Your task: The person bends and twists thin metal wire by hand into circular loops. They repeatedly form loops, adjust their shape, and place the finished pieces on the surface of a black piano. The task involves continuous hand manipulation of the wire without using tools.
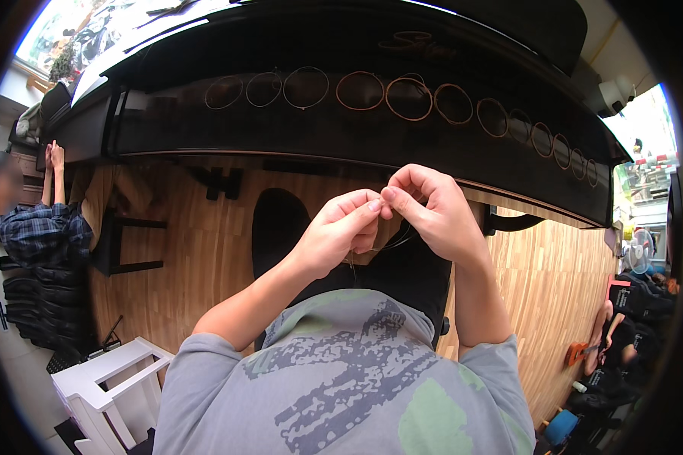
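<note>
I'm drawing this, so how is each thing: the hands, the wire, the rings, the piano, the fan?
Left grip: pinched shut, thin wire hanging below
Right grip: pinched, meeting the left; what's between its fingertips is too small to tell
Thin wire: curved, partly hidden
Wire rings: coiled, in a row
Black piano: no keys showing
Fan: upright; can't tell if spinning

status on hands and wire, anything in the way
Left hand and right hand pinching at thin wire loop. Coils lined up on black surface beyond. Nothing seen blocking the hands.
</note>
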Demonstrator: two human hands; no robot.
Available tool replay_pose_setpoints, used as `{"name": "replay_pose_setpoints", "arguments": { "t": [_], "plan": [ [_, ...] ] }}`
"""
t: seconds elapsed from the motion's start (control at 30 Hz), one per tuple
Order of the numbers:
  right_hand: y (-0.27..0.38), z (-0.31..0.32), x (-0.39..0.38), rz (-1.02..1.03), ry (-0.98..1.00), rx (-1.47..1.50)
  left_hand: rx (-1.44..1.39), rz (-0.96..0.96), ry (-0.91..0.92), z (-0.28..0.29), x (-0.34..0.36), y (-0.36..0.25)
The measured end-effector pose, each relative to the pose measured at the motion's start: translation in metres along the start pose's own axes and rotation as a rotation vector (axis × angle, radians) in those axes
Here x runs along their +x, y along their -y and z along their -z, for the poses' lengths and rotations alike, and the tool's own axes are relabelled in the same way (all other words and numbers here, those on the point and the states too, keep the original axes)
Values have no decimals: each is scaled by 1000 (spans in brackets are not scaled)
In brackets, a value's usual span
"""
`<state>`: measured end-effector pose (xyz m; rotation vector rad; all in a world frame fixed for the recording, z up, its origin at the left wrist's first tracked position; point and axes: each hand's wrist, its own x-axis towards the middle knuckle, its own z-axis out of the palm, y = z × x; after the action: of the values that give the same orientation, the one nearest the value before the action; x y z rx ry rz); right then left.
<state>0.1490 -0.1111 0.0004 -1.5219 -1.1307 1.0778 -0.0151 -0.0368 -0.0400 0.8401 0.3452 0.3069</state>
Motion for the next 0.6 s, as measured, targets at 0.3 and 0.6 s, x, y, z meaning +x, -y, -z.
{"name": "replay_pose_setpoints", "arguments": {
  "t": [0.3, 0.6],
  "plan": [
    [-12, 10, 18, 120, -139, 227, -152, 65, -23, 1, 2, 0],
    [-11, 24, 22, 169, -251, 198, -172, 64, -29, 0, 2, -2]
  ]
}}
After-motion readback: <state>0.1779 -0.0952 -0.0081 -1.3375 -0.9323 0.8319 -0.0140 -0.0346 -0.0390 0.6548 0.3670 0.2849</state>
